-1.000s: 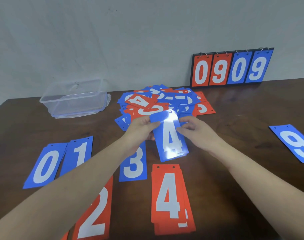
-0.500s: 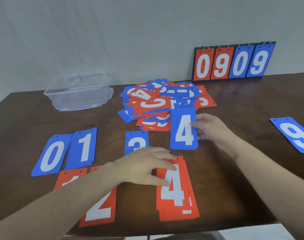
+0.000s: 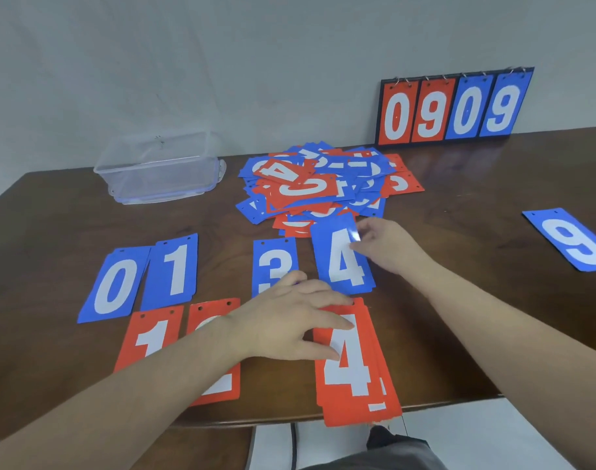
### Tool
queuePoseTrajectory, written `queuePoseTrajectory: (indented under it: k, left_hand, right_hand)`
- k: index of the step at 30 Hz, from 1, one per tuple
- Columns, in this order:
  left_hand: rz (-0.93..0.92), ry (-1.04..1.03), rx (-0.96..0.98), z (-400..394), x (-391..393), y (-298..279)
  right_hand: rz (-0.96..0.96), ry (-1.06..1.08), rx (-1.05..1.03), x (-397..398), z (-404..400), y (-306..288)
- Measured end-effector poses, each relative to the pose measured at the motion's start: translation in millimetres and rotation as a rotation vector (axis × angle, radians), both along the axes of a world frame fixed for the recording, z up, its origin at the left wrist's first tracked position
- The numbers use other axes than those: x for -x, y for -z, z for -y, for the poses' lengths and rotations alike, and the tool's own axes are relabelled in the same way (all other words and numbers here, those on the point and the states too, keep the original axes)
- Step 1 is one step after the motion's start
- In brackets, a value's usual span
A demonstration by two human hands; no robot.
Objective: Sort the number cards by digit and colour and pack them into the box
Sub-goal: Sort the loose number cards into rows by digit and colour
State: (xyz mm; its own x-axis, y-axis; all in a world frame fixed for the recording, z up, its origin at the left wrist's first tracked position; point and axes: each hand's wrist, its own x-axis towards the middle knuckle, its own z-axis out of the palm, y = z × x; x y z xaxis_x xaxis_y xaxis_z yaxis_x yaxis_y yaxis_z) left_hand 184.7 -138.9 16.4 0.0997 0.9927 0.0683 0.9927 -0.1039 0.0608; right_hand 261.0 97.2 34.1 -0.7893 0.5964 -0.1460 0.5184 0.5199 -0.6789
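Note:
A loose pile of red and blue number cards (image 3: 323, 188) lies mid-table. Sorted cards lie in rows nearer me: blue 0 (image 3: 113, 286), blue 1 (image 3: 173, 269), blue 3 (image 3: 273, 262), red 1 (image 3: 147, 337), red 2 (image 3: 222, 385), and a red 4 stack (image 3: 354, 378). My right hand (image 3: 388, 245) pinches the right edge of a blue 4 card (image 3: 340, 266), which lies above the red 4 stack beside the blue 3. My left hand (image 3: 290, 327) rests flat with straight fingers on the top of the red 4 stack. The clear plastic box (image 3: 157, 167) stands at the back left.
A flip scoreboard (image 3: 452, 106) reading 0909 leans on the wall at the back right. A lone blue 9 card (image 3: 574, 242) lies far right. The red 4 stack overhangs the table's near edge (image 3: 459, 400).
Both hands held the blue 4 in the air; my right hand brought it down beside the blue 3. My left hand let go and moved onto the red 4 stack.

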Motion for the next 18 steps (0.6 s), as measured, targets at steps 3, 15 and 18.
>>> queuePoseTrajectory:
  k: [3,15,18]
  left_hand:
    - [0.113,-0.107,-0.104,-1,8,-11]
    - [0.29,-0.559,-0.162,-34,81,-13]
    - [0.349,-0.658,-0.17,-52,97,-16]
  right_hand:
    - [0.107,-0.025,-0.249,2,0,9]
    - [-0.024,-0.027,-0.112,3,-30,6]
    - [-0.13,-0.025,-0.09,8,-42,4]
